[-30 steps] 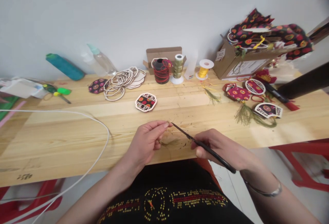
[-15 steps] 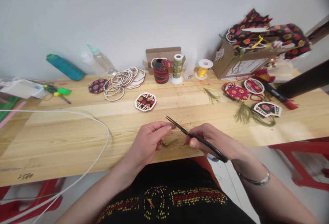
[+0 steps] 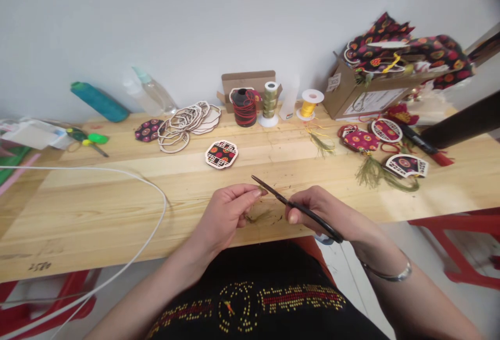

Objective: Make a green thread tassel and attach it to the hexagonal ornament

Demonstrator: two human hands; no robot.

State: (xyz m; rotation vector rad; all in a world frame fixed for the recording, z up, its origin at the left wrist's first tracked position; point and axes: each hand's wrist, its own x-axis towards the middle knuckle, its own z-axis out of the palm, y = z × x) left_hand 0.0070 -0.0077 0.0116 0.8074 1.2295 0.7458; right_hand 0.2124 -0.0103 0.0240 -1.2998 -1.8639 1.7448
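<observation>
My left hand pinches a small bunch of olive-green thread between thumb and forefinger, above the wooden table near its front edge. Some strands of the same colour show below those fingertips; whether they hang or lie on the wood is unclear. Dark scissors are in the grip of my right hand. Their blades look nearly closed and point up and left, passing beside the left fingertips. A dark-patterned ornament with a pale cut-out frame lies just beyond my left hand.
Behind stand spools of red cord, olive thread and yellow cord. Cut-out frames are piled left of them. Tasselled ornaments and a cardboard box of fabric are at right. A white cable loops at left.
The scissors' handle end has shifted slightly up and left with my right hand, and the blades look closer together. My left hand keeps its pinch in the same place.
</observation>
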